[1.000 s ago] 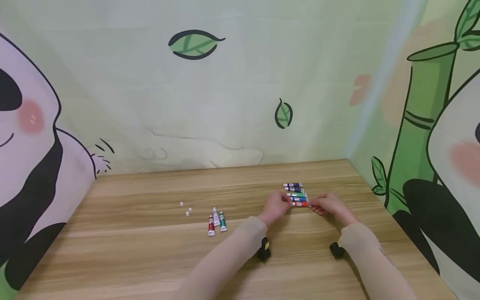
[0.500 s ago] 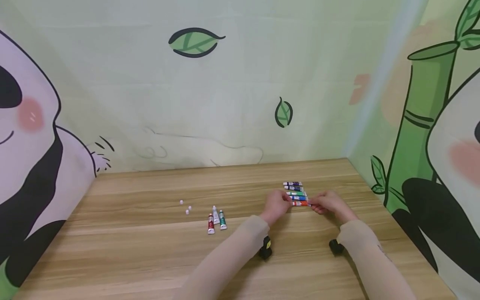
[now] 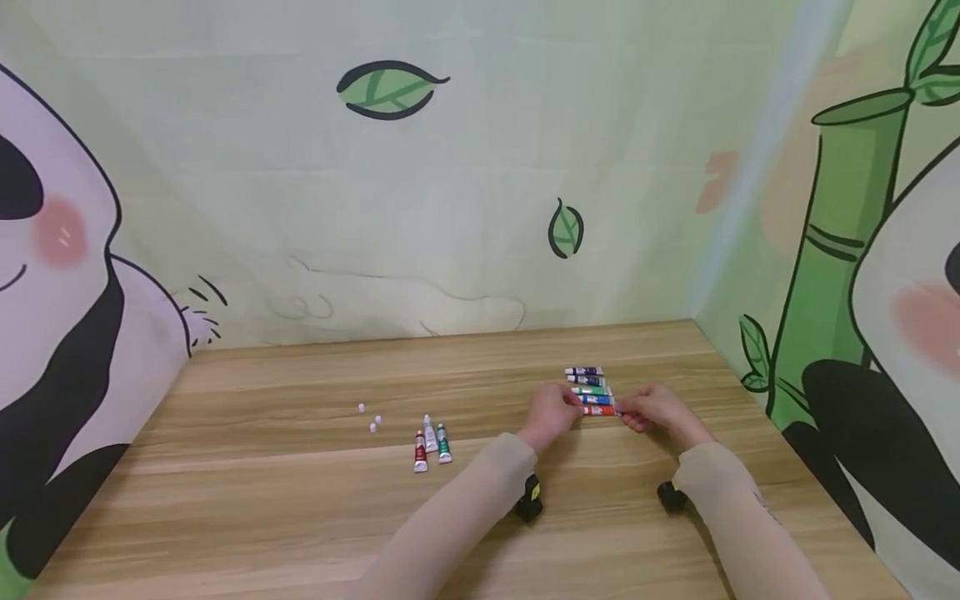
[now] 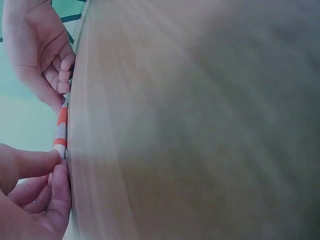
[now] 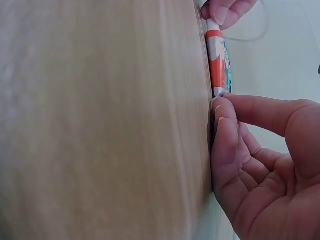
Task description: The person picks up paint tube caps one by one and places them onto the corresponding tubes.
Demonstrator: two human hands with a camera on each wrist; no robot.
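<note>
Paint tube, slim, orange-and-white, lies nearest in a row on the wood-grain desk, just in front of four blue, green and dark tubes. Left hand pinches its white cap end, right hand its crimped tail. Three red, white and dark-green tubes lie well apart to the left.

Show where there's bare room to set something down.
Free: the near-left table, bordered by the left sleeve and three loose tubes, and the gap between those tubes and the left hand. Crowded: the tube row, whose orange tube the left and right hand pinch.
</note>
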